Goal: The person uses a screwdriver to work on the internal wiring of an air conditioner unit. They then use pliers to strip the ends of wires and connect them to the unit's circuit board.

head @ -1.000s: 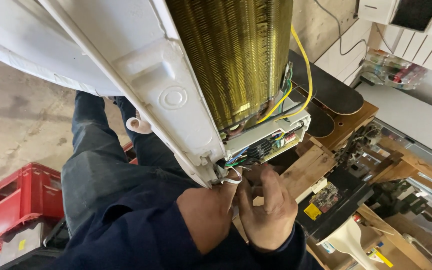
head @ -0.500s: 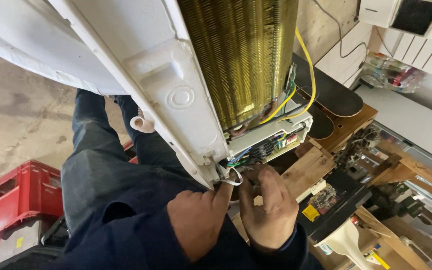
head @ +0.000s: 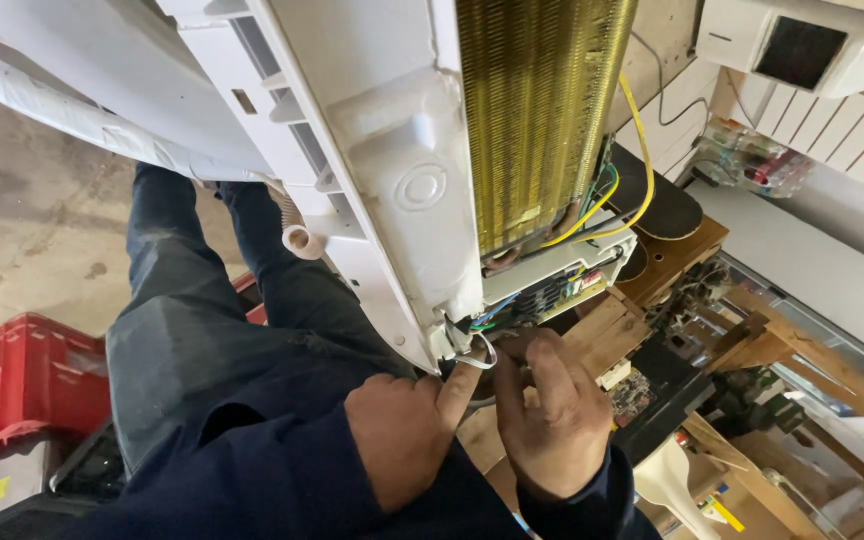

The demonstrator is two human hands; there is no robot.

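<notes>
Starting at the far left, a red slatted plastic crate [head: 17, 385] is seen on the concrete floor [head: 22, 230], beside the person's dark trouser legs. Further right, the left hand [head: 402, 440] is held at the lower corner of the white plastic air-conditioner casing [head: 392, 190], its forefinger raised against a pale looped cable [head: 474, 352]; compared with a second ago, this hand has been drawn slightly down and left, so the loop is now more exposed. The left grip is loosely curled, with nothing enclosed. The right hand [head: 552, 420] is closed around the wiring just below the green circuit board [head: 542, 298], though what exactly is pinched cannot be told. Above, gold finned coil [head: 542, 110] and yellow wires [head: 632, 170] are seen; a cluttered wooden surface [head: 672, 260] lies right.
</notes>
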